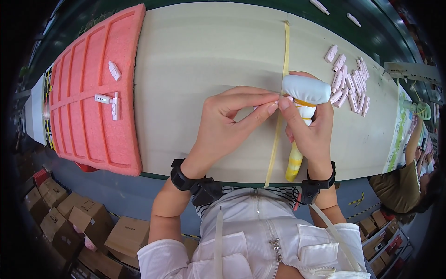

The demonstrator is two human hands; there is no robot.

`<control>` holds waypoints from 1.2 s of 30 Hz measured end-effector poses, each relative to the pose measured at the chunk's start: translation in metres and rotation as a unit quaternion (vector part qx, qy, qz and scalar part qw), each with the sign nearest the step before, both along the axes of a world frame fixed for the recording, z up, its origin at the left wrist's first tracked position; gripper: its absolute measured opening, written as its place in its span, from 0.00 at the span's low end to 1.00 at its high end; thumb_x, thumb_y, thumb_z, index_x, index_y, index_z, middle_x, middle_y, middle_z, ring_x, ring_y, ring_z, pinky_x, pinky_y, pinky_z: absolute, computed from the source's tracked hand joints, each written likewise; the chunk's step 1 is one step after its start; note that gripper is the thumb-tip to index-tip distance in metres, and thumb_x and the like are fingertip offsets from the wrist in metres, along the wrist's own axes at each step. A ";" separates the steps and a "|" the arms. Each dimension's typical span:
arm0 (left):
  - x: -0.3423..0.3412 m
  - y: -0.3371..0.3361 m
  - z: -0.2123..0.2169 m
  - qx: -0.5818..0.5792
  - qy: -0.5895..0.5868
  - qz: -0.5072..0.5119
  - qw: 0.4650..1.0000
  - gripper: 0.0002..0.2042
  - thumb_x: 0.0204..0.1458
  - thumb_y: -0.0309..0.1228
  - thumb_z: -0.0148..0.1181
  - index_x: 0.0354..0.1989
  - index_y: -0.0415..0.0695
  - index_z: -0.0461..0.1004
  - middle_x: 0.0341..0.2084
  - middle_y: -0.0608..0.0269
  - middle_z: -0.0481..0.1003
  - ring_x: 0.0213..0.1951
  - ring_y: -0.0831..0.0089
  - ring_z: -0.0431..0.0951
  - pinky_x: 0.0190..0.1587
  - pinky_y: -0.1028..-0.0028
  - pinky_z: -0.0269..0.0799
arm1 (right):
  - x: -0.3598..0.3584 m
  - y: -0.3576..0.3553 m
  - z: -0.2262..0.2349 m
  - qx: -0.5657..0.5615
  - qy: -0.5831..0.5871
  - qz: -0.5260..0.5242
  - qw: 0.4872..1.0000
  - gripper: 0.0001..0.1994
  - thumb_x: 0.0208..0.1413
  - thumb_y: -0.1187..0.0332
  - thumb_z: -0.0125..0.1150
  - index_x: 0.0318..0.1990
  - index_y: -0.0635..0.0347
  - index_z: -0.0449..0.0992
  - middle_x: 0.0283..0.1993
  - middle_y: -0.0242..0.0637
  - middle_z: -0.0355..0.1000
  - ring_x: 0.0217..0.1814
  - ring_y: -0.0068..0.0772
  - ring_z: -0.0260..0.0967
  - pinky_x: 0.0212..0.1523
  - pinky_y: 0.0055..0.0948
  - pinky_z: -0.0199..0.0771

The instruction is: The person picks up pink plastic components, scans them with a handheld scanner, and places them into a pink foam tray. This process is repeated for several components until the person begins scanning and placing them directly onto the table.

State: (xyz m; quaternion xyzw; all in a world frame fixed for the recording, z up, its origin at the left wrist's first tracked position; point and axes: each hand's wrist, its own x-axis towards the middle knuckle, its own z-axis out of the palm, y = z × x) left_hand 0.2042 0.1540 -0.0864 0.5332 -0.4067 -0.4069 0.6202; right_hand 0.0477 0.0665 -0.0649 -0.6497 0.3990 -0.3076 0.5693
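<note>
My right hand [312,128] is wrapped around a mallet with a padded pale-blue head [306,89] and a yellow-and-white wrapped handle [294,162]. The head points away from me, and the handle hangs toward the near table edge. My left hand [223,116] is closed in a pinch, its thumb and forefinger meeting my right thumb beside the mallet head. Between the fingertips shows a bit of a small pinkish-white plastic piece [289,98]; most of it is hidden. A yellow strip [274,153] runs across the table under my hands.
A pink grooved foam pad [95,139] at left bears several small pinkish-white devices [115,107]. More such devices [353,88] lie piled at right, and two on the dark green surface beyond. Cardboard boxes [125,237] stand lower left. Another person [395,188] is at right, near a green fan [423,110].
</note>
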 end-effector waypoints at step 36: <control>0.132 -0.189 0.029 -0.034 -0.475 -0.025 0.879 0.10 0.50 0.27 0.71 0.41 0.40 0.85 0.33 0.48 0.83 0.35 0.53 0.83 0.40 0.63 0.78 | -0.013 -0.024 0.007 0.093 0.026 -0.006 0.995 0.20 0.64 0.70 0.61 0.61 0.59 0.67 0.36 0.28 0.74 0.20 0.12 0.62 0.17 0.16 0.59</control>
